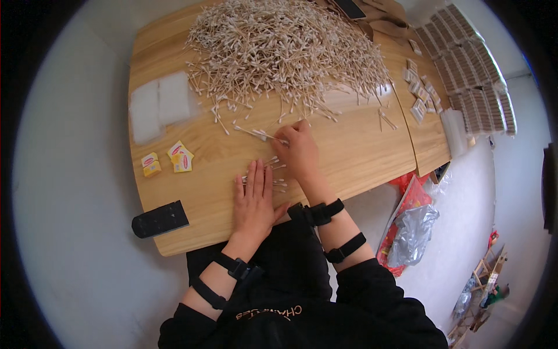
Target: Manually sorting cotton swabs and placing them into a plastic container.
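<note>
A large heap of cotton swabs covers the far middle of the wooden table. My left hand lies flat near the front edge, fingers stretched out over a few cotton swabs whose tips stick out on both sides. Just beyond it and to the right, my right hand is closed in a pinch on cotton swabs, which point left from its fingertips. How many it holds is hidden by the fingers. A few loose swabs lie between this hand and the heap.
At the left are two stacks of clear plastic bags, yellow labels and a black phone-like slab at the edge. Small packs lie at the right beside tall stacked packs. A grey plastic bag sits below the table.
</note>
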The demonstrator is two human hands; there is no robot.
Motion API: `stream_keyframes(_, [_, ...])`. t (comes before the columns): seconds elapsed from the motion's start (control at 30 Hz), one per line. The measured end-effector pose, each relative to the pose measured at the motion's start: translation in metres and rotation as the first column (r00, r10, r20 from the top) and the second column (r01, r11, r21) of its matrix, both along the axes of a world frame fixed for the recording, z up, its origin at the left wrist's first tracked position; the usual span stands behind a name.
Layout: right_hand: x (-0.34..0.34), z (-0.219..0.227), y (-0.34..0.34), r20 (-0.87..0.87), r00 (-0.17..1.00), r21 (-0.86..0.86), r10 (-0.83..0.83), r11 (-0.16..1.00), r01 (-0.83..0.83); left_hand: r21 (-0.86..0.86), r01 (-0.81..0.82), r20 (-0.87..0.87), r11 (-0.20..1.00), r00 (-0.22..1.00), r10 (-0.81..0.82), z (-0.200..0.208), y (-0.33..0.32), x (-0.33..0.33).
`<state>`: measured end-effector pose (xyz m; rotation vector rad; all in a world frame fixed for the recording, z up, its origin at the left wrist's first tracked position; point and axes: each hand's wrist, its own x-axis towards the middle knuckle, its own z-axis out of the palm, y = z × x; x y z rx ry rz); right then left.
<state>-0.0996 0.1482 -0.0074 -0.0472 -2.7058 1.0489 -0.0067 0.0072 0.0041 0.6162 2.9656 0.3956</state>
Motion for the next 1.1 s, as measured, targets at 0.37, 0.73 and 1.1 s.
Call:
stream_keyframes(0.37, [0.012,0.001,0.007,0.117,0.990,-0.210,0.083,0.976,-0.057,0.112,-0.015,-0.050,0.994,0.999,0.021,-0.003,-0.002,0.002])
stream_keyframes(0.73, [-0.005,0.012,-0.041,-0.043,0.997,0.161,0.063,0.985,-0.055,-0.087,-0.027,-0.030,0.996,0.999,0.025,-0.005,-0.004,0.004])
stream_keyframes(1.1, [-0.015,-0.002,-0.014,0.088,0.958,-0.093,0.273,0.960,-0.265,-0.015,-0.015,-0.059,1.000,0.998,0.014,-0.003,-0.001,0.002])
